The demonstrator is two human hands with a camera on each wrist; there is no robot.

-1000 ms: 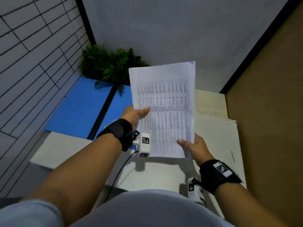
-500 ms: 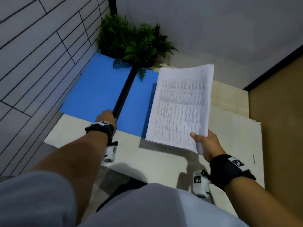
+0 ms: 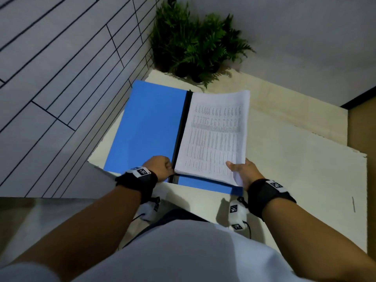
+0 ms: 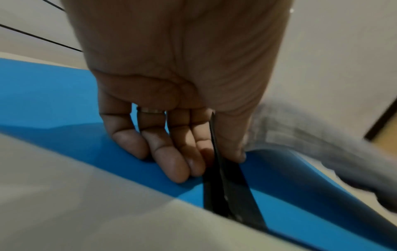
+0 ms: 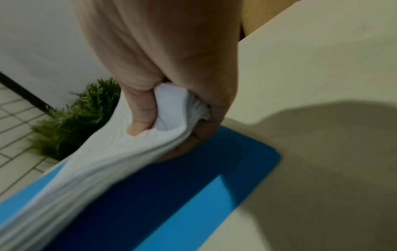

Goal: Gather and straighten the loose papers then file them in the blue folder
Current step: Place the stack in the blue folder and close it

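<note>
The blue folder (image 3: 146,127) lies open on the cream table (image 3: 295,159), with a black clip bar (image 3: 182,129) along its spine. My right hand (image 3: 243,169) pinches the stack of printed papers (image 3: 213,135) at its near right corner, thumb on top, and holds it over the folder's right half, left edge against the bar. In the right wrist view the stack (image 5: 96,161) bends above the blue cover (image 5: 193,186). My left hand (image 3: 160,167) pinches the near end of the black bar (image 4: 217,161) between thumb and fingers, the other fingertips (image 4: 171,168) on the blue cover (image 4: 53,101).
A green fern plant (image 3: 195,43) stands at the table's far corner behind the folder. A tiled wall (image 3: 61,68) runs along the left side. Bare table surface lies right of the folder, and a brown panel (image 3: 362,129) borders the right edge.
My left hand let go of the papers and went down to the folder's black bar. My right hand alone carried the stack left and down over the folder's right half.
</note>
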